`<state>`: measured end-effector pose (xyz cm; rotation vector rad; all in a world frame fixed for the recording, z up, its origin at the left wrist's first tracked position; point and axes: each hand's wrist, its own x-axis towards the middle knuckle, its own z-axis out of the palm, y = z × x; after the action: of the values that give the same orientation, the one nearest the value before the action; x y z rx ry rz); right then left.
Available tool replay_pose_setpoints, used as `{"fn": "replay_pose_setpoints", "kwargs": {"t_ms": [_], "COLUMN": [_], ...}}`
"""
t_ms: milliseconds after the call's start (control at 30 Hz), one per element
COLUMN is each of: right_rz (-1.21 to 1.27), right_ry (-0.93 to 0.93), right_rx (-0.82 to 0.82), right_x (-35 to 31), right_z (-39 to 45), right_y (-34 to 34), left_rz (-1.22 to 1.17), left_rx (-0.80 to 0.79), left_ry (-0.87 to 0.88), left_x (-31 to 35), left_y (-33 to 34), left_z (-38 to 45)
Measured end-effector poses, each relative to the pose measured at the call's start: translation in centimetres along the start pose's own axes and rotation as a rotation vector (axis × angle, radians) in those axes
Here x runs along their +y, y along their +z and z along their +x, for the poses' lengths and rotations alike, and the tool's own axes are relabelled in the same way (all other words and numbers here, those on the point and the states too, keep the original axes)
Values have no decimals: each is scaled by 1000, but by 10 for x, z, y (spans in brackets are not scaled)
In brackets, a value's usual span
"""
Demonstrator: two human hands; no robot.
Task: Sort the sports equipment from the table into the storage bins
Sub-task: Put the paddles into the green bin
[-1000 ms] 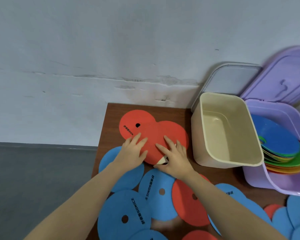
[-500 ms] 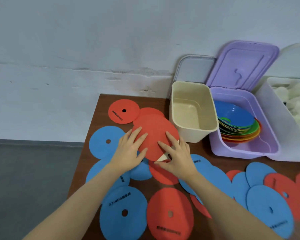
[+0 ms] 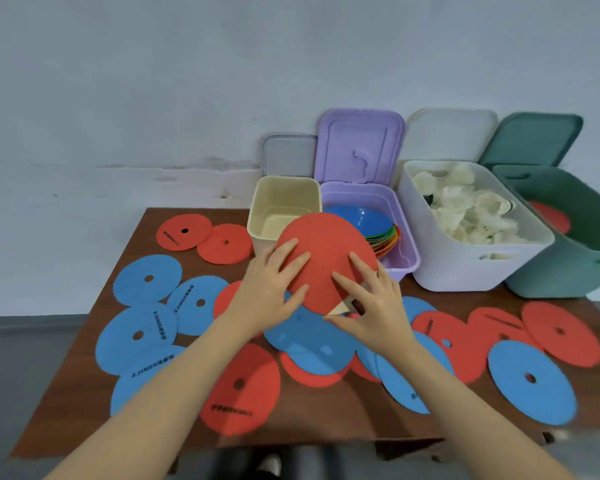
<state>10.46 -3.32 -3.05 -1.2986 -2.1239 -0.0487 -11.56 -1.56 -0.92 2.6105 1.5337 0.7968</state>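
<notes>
4 open bins (image 3: 284, 206) wall the table's (image 3: 125, 244) rear.

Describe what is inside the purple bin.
The purple bin holds a stack of coloured discs, blue on top. The red paddle covers the stack's left part.
</notes>
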Motion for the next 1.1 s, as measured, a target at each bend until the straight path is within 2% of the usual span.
{"fn": "replay_pose_setpoints", "kwargs": {"t_ms": [233,367,667,833,1100], "right_rz": [-45,-85,-188,-199,-169], "right_ry": [32,27,52,92,88], "right_rx": [139,158,168,172,82], "right_x": [65,113,220,284,420], "right_z": [16,37,77,80,69], "right_y": [-48,-69,-119,-148,-206], "left_rz": [19,42,-114,-84,-97], "left_rx": [49,98,118,113,38], "left_ry": [88,130,128,189,68], "left_x": [50,69,120,161,260], "left_y": [14,32,78,107,179], "left_z": [79,134,245,304,383]}}
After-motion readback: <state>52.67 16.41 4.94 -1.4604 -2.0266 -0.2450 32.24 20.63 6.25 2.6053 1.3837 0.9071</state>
